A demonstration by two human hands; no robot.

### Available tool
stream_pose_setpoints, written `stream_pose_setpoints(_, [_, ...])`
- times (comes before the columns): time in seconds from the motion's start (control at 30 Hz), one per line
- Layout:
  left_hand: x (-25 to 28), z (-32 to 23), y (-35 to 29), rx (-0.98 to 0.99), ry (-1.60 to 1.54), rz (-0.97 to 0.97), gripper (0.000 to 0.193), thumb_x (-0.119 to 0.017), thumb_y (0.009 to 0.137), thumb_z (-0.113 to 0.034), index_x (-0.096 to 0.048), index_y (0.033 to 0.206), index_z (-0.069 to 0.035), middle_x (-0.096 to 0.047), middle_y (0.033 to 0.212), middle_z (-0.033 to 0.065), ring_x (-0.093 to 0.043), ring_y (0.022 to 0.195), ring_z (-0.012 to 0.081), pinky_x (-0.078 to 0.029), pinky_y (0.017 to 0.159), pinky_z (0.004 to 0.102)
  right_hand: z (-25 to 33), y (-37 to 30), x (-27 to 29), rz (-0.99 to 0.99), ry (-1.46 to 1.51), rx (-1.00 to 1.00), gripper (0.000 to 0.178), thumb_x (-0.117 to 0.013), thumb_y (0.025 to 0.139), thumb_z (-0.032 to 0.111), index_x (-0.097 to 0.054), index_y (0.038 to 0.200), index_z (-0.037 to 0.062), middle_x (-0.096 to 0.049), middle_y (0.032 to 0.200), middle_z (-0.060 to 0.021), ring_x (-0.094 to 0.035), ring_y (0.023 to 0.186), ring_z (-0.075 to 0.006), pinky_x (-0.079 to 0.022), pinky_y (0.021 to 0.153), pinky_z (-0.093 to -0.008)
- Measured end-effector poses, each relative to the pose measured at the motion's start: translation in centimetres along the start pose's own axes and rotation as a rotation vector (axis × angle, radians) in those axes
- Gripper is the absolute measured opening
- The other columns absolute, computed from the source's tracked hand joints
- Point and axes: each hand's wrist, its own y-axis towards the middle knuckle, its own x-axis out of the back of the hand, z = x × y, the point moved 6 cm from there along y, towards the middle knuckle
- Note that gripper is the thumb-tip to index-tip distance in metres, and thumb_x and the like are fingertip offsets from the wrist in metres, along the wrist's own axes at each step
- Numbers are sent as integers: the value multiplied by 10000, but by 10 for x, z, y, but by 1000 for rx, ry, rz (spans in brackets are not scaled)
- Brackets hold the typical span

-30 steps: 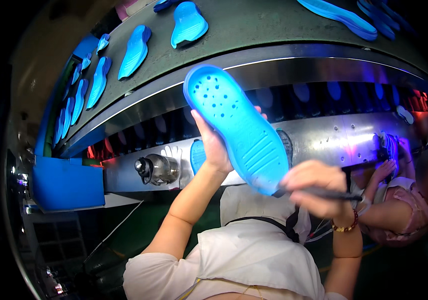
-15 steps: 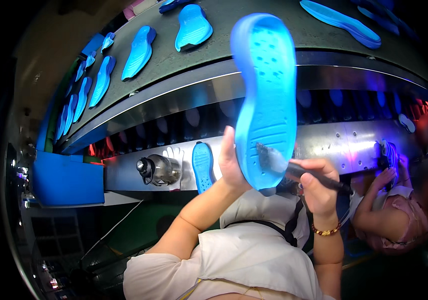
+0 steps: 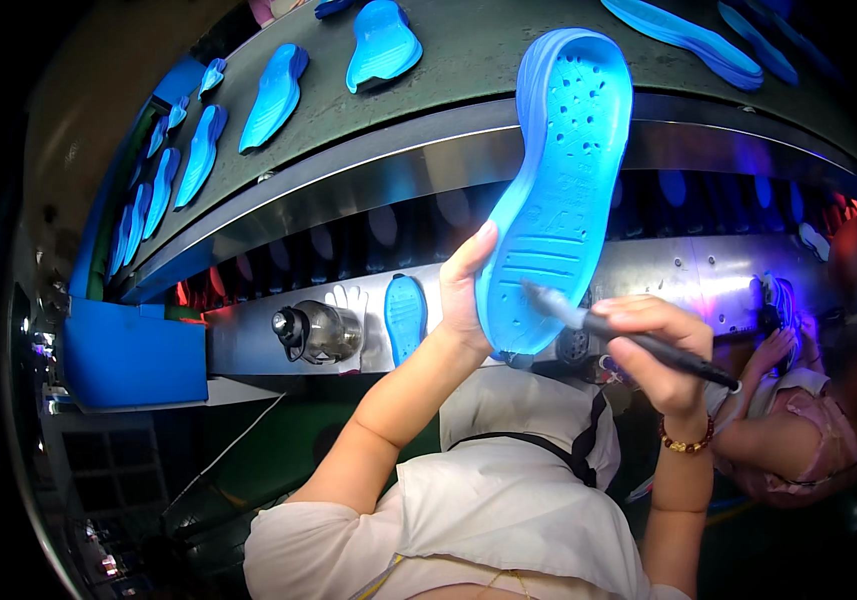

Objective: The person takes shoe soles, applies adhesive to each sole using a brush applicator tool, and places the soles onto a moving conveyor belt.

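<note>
My left hand (image 3: 465, 285) grips a bright blue shoe sole (image 3: 568, 180) by its left edge near the lower end. The sole is tilted up with its hollow side towards me; small holes dot its upper end and ridges cross the lower part. In my right hand (image 3: 663, 350) is a brush (image 3: 638, 345) with a black handle and pale bristles. The bristle tip lies over the sole's lower part; whether it touches cannot be made out. A smaller blue insole-shaped piece (image 3: 406, 318) rests on the metal ledge to the left of my left hand.
Several blue soles (image 3: 273, 98) lie on the dark belt (image 3: 468, 70) beyond the metal rail (image 3: 348, 163). A clear bottle (image 3: 323, 333) and a white glove (image 3: 352, 300) occupy the ledge (image 3: 238, 345). Far left stands a blue box (image 3: 133, 355). A co-worker's hands (image 3: 773, 348) work at right.
The sole has shifted right and leans more to the right. My right hand has moved right with the brush, whose tip remains over the sole's lower part.
</note>
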Motion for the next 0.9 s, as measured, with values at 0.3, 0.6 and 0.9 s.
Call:
stream_pose_setpoints(0.3, [0, -11, 12, 121, -63, -55, 466, -440, 852, -317, -505, 1128, 53, -568, 1074, 211, -583, 946, 314, -444, 873, 427, 16, -2, -32, 385, -146, 157, 187, -669, 649, 12, -621, 829, 17, -643, 848, -116, -629, 812, -246, -492, 711, -325])
stream_pose_setpoints(0.6, [-8, 12, -1, 653, 659, -200, 510, -570, 799, -324, -480, 1168, 16, -526, 1093, 181, -534, 959, 220, -438, 817, 320, 14, -5, -15, 597, -326, 22, 216, -669, 657, -6, -642, 865, 46, -644, 927, -125, -640, 786, -238, -510, 671, -293])
stream_pose_setpoints(0.9, [21, 4, -13, 897, 894, -245, 537, -563, 802, -364, -452, 1201, -21, -507, 1124, 135, -533, 959, 191, -440, 808, 305, -1, -14, -2, 855, -462, -88, 201, -654, 679, -21, -632, 872, 32, -642, 923, -139, -631, 861, -254, -506, 747, -310])
